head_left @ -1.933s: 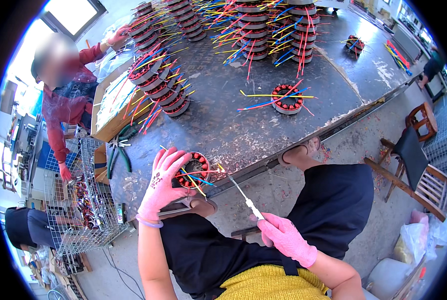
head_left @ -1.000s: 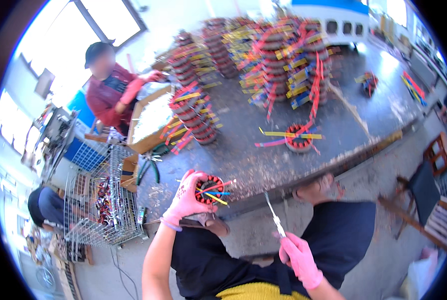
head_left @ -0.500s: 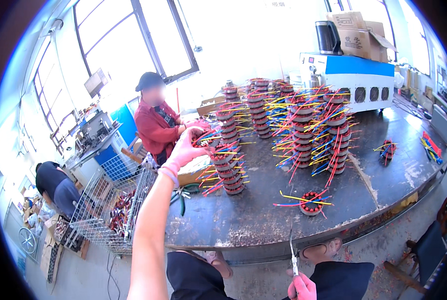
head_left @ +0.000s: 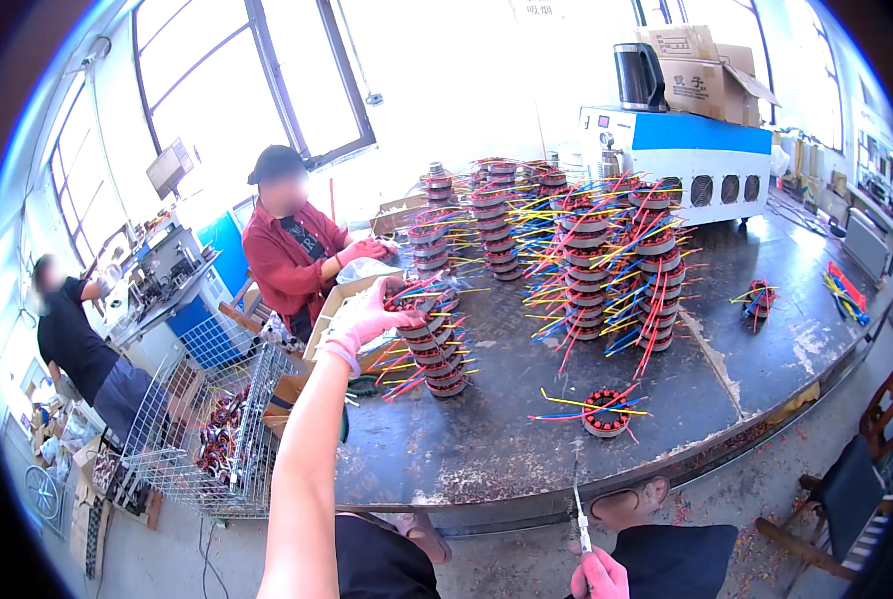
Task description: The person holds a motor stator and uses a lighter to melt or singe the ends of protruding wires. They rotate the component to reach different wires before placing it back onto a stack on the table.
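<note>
My left hand [head_left: 365,317], in a pink glove, reaches to the top of the nearest stack of wound motor stators [head_left: 439,359]. Its fingers are wrapped round the edge of the top stator [head_left: 419,298], which has red, blue and yellow wire ends sticking out. My right hand [head_left: 598,576], also pink-gloved, is low by my lap and closed round a slim tool [head_left: 580,514] with a thin metal tip and a whitish handle. Beyond that tip, a single stator [head_left: 606,413] lies flat near the table's front edge, several coloured wires spread across it.
Taller stator stacks [head_left: 583,265] stand mid-table, and a small stator [head_left: 758,299] lies to the right near red-handled tools [head_left: 846,293]. A blue-white machine [head_left: 681,155] stands behind. At left are a wire basket [head_left: 202,439] and a co-worker in red [head_left: 292,250].
My left hand has come down with a stator onto the nearest stack. My right hand stays low with the tool. At far left, a bent-over person has straightened up.
</note>
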`<move>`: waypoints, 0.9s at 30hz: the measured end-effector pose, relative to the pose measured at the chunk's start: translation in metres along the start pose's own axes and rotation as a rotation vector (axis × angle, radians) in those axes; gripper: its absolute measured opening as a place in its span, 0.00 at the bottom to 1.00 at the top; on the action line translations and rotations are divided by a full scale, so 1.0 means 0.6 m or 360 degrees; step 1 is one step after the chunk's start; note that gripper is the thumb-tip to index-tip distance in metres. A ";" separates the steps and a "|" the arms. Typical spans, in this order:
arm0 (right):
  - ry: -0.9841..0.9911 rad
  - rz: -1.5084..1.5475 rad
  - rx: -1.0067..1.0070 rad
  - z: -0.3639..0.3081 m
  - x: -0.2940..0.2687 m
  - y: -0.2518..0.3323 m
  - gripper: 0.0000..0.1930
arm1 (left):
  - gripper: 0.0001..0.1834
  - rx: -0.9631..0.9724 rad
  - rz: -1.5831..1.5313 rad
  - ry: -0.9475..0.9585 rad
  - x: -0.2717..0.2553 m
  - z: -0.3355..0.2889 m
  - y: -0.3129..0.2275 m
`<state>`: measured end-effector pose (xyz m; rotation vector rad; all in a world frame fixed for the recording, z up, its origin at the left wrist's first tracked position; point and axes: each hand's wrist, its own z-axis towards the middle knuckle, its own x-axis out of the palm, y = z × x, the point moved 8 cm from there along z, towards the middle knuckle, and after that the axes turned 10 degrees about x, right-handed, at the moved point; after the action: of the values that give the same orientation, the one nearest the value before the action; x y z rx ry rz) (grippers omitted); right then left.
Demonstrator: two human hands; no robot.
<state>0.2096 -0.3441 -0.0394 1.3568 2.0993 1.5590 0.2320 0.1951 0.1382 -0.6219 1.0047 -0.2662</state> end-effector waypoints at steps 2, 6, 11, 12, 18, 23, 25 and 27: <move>0.0005 -0.0003 0.0021 -0.001 0.005 0.001 0.18 | 0.50 0.0005 0.0008 0.0020 -0.003 -0.005 0.002; 0.0011 -0.0042 -0.0012 -0.005 0.008 -0.001 0.18 | 0.52 0.0023 -0.0031 -0.0025 -0.012 -0.017 -0.013; 0.0004 -0.0038 0.0000 -0.019 0.006 0.004 0.19 | 0.52 0.0086 0.0265 -0.0159 -0.042 -0.054 -0.082; -0.0007 -0.0053 -0.0008 -0.023 0.004 0.006 0.19 | 0.44 0.0169 0.0512 -0.0211 -0.041 -0.067 -0.121; -0.0099 0.0005 -0.0042 -0.034 -0.020 0.005 0.19 | 0.34 0.0754 0.0730 -0.0796 -0.006 -0.147 -0.175; -0.0081 0.0157 0.0120 -0.038 -0.050 0.005 0.21 | 0.30 0.0877 0.0550 -0.0223 0.160 -0.198 -0.230; -0.0106 0.0173 0.0047 -0.037 -0.061 0.011 0.21 | 0.31 0.1068 0.0508 0.0125 0.250 -0.199 -0.270; -0.0154 0.0184 -0.0011 -0.033 -0.068 0.014 0.21 | 0.37 0.1002 0.0530 0.0458 0.334 -0.179 -0.283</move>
<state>0.2246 -0.3880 -0.0381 1.5440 1.9896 1.5080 0.2572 -0.0758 0.0576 0.1619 1.2033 -0.3605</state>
